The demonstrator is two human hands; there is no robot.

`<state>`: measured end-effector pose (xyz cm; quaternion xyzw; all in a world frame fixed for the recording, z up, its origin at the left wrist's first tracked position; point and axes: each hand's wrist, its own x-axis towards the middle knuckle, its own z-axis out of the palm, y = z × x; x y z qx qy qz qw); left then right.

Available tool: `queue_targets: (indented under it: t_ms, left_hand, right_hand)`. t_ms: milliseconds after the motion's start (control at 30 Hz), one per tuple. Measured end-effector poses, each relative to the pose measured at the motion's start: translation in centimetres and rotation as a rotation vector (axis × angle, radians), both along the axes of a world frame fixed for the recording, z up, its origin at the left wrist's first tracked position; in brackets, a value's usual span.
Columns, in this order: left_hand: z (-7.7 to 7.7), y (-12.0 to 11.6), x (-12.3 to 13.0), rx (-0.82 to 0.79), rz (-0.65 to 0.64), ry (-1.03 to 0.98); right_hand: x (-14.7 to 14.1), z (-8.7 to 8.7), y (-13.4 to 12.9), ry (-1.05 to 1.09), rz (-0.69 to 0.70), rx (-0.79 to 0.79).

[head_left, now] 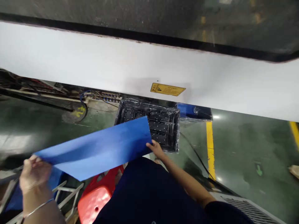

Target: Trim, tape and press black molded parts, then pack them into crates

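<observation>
A blue plastic sheet stretches across in front of me, slightly bent along its length. At its left end, the fingers of my left hand are closed on a corner. My right hand pinches the sheet's right edge between thumb and fingers. Below and beyond the sheet sits a black crate wrapped in clear film, holding black trays with small bright dots. The sheet's right end overlaps the crate's near left part and hides it.
A white machine panel with a yellow warning label spans the far side. The red stool and a metal frame stand at lower left. Another box with blue lies beside the crate, near a yellow floor line.
</observation>
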<state>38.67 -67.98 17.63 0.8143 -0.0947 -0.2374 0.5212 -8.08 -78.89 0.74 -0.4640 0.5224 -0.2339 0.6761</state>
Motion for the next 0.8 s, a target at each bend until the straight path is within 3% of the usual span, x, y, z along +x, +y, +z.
queue_targets:
  t_ms: [33,100,233,333,433,500,667,800]
  left_hand:
    - [-1.2,-2.1,0.2,-0.071,-0.066,0.079]
    - [-3.9,-6.2,-0.3,-0.047,-0.205,0.229]
    - [-9.7,-12.2,-3.3,0.359,-0.424,0.209]
    - [-13.7,-14.7,-6.4,0.561,-0.606,0.164]
    - [-16.6,-15.8,-8.8,0.707,-0.754,0.157]
    - [-18.1,-16.0,-9.7,0.782,-0.834,0.163]
    - [-20.3,-16.0,-10.9,0.713,-0.934,0.202]
    - [-20.7,-16.7,-12.0,0.875,-0.908,0.051]
  right_hand:
    - [-1.3,-0.1,-1.0,0.063,-0.108,0.011]
    - [-4.6,-0.4,-2.8,0.213,-0.285,0.003]
    - [-10.6,-1.8,-4.8,0.501,-0.475,0.024]
    - [-11.6,-3.2,-5.4,0.615,-0.515,0.068]
    - [-10.5,-4.4,-5.9,0.694,-0.513,0.101]
    - [-9.9,-4.9,-6.3,0.763,-0.517,0.119]
    - [-10.5,-4.8,-6.7,0.989,-0.532,0.099]
    - [-11.5,-4.5,-6.2,1.175,-0.362,0.257]
